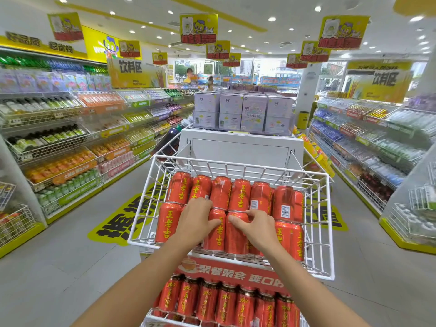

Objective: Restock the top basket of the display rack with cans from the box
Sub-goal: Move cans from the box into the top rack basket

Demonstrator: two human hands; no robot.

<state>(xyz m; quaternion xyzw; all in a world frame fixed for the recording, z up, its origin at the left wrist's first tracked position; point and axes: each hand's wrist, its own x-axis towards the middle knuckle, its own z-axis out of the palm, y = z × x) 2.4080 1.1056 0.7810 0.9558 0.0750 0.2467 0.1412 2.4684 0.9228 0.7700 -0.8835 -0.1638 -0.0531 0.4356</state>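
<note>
Top basket [236, 165]: white wire, tilted down toward the person, sits on the end of a white display rack [240, 147]. Inside it: red cans [260, 197] with yellow characters, lying on their sides in two rows, back row and front row, packed touching. Some show barcodes.

Both arms reach into the basket from below.
- Left grip [195, 218]: bare hand lying over the front row, fingers curled over the can tops, thumb on the face of the centre-left can [215, 237]. It pinches that can.
- Right grip [256, 226]: index finger along the top rim of the centre-right can [236, 241], thumb on its face. It grips that can.
- The two held cans touch side by side, mid front row.

Just below the top basket there is a red sign strip [236, 273] with white characters. Under it a lower basket [165, 318] holds a row of upright red cans with gold script [207, 300].

Behind, on top of the rack, there is a clear tray of lilac cartons [252, 112]. A side basket on the rack's left holds dark bottles [171, 138]. Wall shelves [59, 138] on both sides are full of bottled drinks. Yellow lettering is on the floor [122, 223].
</note>
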